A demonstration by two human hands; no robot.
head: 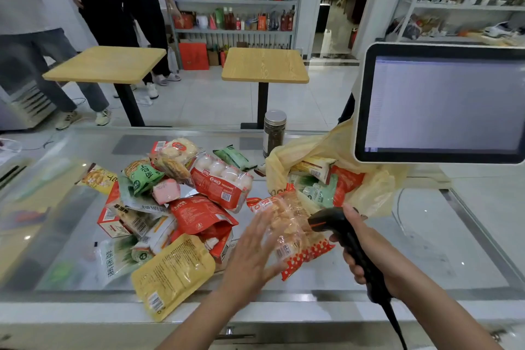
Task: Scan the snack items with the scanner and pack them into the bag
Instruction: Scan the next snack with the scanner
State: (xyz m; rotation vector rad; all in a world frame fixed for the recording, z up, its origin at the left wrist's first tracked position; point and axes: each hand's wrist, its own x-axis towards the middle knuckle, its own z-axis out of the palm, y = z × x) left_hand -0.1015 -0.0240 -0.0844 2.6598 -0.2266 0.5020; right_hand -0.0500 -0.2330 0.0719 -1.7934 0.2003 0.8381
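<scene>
A snack packet (289, 224) is touched by the left hand (250, 256), fingers spread straight; the scanner (326, 219), gripped by the right hand (370, 241), is aimed from its right.

A white-framed screen (443, 105) stands at the right of the glass counter (426, 250). A dark jar (274, 133) stands at its far edge. Behind are shelves (235, 0) with bottles.

a single wide-angle view from the person's head looks forward and down over the glass counter (426, 236). the left hand (252, 253) and the right hand (375, 247), gripping the scanner (326, 220), sit near, close under the lens; the shop shelves (235, 0) lie far ahead, past the counter.
</scene>
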